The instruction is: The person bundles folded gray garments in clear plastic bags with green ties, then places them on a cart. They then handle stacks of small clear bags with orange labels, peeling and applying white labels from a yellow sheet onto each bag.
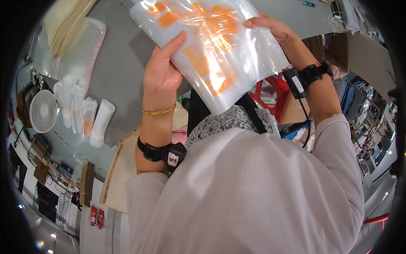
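In front of my chest I hold a stack of clear plastic bags [249, 51] with orange printing, above the near edge of the grey table [120, 59]. My left hand [164, 70] grips its left side, with the thumb on top and the fingers hidden beneath. At its far right edge, my right hand [272, 27] pinches the plastic between the thumb on top and fingers mostly out of sight. The stack is tilted, its lower corner pointing toward me, and the glossy film reflects bright light. Its far end runs out of the picture.
On the table's left are several rolled plastic bags [102, 120], a clear plastic sheet [91, 53] and cream cloth [63, 29]. A white fan [43, 111] stands past them. Teal-handled snips [307, 3] lie at far right. A red stool [277, 95] stands below the table's edge.
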`<state>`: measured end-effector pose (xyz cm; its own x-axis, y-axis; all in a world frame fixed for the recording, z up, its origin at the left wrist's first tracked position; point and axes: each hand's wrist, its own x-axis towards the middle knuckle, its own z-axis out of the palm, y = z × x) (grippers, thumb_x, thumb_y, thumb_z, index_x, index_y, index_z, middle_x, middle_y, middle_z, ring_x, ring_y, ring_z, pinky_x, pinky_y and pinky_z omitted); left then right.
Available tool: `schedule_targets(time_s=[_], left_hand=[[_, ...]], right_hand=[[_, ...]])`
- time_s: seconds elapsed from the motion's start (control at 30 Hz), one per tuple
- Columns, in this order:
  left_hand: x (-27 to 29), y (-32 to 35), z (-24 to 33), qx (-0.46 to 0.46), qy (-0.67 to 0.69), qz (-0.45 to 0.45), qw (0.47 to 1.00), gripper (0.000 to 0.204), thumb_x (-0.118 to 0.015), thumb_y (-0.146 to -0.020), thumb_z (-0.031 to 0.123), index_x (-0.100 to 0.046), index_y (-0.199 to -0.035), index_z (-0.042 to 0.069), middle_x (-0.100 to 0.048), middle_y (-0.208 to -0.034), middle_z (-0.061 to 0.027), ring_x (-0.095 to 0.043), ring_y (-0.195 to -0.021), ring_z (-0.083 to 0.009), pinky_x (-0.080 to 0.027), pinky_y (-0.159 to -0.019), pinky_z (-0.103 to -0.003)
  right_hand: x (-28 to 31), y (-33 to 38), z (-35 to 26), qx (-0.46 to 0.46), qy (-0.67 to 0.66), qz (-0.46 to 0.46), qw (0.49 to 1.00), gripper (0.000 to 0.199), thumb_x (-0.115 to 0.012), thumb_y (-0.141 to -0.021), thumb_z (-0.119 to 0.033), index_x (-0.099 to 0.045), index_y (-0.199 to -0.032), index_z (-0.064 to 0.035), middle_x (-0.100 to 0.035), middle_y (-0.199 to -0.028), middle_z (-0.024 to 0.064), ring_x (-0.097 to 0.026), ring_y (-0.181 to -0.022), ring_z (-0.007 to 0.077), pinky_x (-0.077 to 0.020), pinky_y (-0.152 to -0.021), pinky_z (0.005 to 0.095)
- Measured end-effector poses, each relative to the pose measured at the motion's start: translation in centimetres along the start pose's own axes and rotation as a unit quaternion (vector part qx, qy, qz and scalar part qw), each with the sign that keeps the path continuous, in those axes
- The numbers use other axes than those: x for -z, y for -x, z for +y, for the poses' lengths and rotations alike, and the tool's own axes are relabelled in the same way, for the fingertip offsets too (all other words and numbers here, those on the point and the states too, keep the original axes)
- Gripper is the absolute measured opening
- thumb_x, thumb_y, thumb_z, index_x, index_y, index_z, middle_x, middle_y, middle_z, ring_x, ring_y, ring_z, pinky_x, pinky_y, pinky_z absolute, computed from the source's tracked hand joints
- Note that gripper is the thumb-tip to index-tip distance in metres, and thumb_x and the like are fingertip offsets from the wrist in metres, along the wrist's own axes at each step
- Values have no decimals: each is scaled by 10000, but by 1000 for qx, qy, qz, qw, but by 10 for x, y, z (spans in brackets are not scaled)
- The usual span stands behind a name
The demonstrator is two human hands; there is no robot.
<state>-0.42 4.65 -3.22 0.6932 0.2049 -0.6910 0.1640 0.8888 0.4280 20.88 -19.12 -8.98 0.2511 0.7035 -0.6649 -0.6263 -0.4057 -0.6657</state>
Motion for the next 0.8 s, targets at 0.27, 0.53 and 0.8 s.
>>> schedule_targets(time_s=[0.27, 0.53, 0.8], left_hand=[[45, 11, -75, 97, 100, 8, 990, 429, -643, -957, -22, -573, -1372, 62, -637, -1345, -81, -615, -1240, -240, -512, -1071, -455], [12, -54, -99, -35, 224, -73, 971, 253, -598, -1045, 131, -628, -1287, 63, -678, -1299, -82, -637, -1234, -245, -546, -1029, -426], [-10, -115, -62, 128, 92, 22, 987, 330, -594, -1063, 306, -616, -1207, 9, -721, -1077, -109, -723, -951, -233, -575, -925, -353]], right_hand=[[12, -9, -46, -10, 237, -96, 967, 724, -835, -860, -165, -495, -1476, 7, -634, -1350, 76, -582, -1224, 182, -464, -1081, 359], [-14, -123, -242, 27, 528, -271, 805, 639, -802, -829, -99, -540, -1401, 12, -700, -1219, 127, -649, -1076, 173, -548, -950, 345], [-74, -269, -216, 49, 861, -131, 489, 633, -839, -754, -225, -594, -1312, -56, -725, -1144, 146, -700, -1069, 327, -556, -861, 452]])
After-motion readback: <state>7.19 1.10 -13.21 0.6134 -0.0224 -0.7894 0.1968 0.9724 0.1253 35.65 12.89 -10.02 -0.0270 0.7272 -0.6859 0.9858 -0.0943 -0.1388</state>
